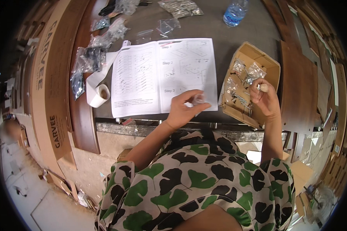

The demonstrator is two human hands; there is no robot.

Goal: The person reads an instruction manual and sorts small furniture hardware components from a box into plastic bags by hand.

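Note:
My left hand (183, 109) is closed on a small clear plastic bag (198, 99), held over the lower edge of an open instruction booklet (137, 92) with printed diagrams. What the bag contains is too small to tell. To the right, my right hand (266, 99) is raised over a shallow cardboard box (254, 49). Its fingers pinch a small pale piece (263, 87) whose kind I cannot make out. Below this hand, several screws (241, 99) and small clear bags of hardware (256, 71) lie in the box.
A roll of white tape or paper (102, 94) stands left of the booklet, near bagged parts (94, 57). At the far side are a bag of hardware (181, 7) and a water bottle (235, 13). Brown panels (298, 81) and a long carton (52, 84) flank the table.

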